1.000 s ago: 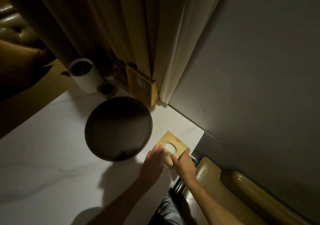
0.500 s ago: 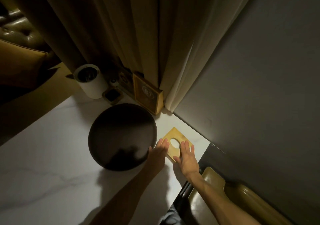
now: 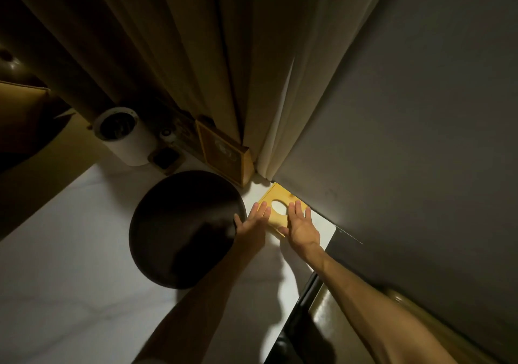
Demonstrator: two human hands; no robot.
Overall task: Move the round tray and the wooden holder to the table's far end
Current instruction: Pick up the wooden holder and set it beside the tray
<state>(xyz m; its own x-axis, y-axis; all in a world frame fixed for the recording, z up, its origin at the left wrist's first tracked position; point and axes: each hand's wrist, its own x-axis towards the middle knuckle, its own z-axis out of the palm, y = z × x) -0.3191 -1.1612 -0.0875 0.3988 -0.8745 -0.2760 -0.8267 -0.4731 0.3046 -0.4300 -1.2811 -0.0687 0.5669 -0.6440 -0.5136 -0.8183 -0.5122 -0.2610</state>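
your left hand [image 3: 252, 223] and right hand [image 3: 301, 225] flat, fingers spread, gripping nothing, pressing wooden holder [image 3: 276, 209]; round tray [image 3: 182, 226] beside.

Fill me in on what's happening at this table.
A person is working bare-handed at the far corner of a white table. Both hands lie flat and open on a wooden holder with an oval hole, which sits near the wall: the left hand at its left edge, the right hand on top of it. The left thumb touches or nearly touches the rim of the round tray lying beside the holder. Neither object is lifted.
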